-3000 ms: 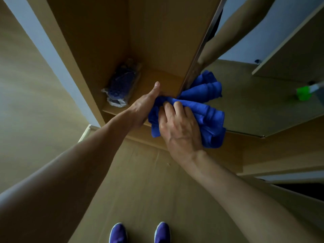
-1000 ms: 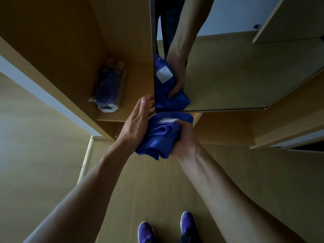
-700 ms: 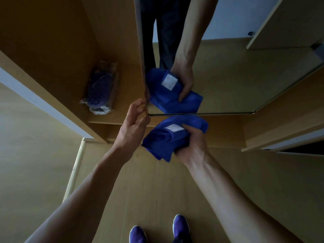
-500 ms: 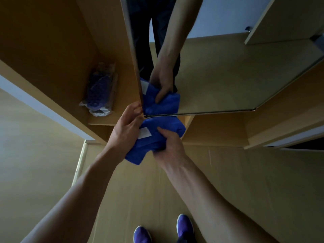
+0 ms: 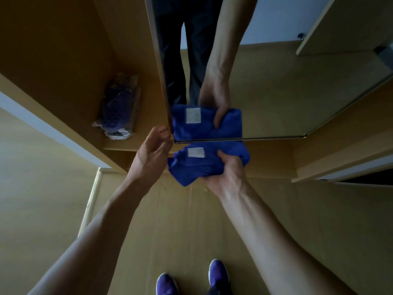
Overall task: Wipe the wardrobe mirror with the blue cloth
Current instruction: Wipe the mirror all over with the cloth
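Bunching the soft, light blue cloth [image 5: 204,165] in our right hand [image 5: 227,173], fingers closed around its folds just below the wardrobe mirror [image 5: 276,92], we judge it needs flattening; our left hand [image 5: 153,154] hangs loosely curled, empty.

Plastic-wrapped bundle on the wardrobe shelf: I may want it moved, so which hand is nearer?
Left. The left hand hovers just right of the bundle; the right hand grips the blue cloth farther right.

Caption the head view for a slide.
Right hand holds the folded blue cloth below the wardrobe mirror; left hand at its corner.
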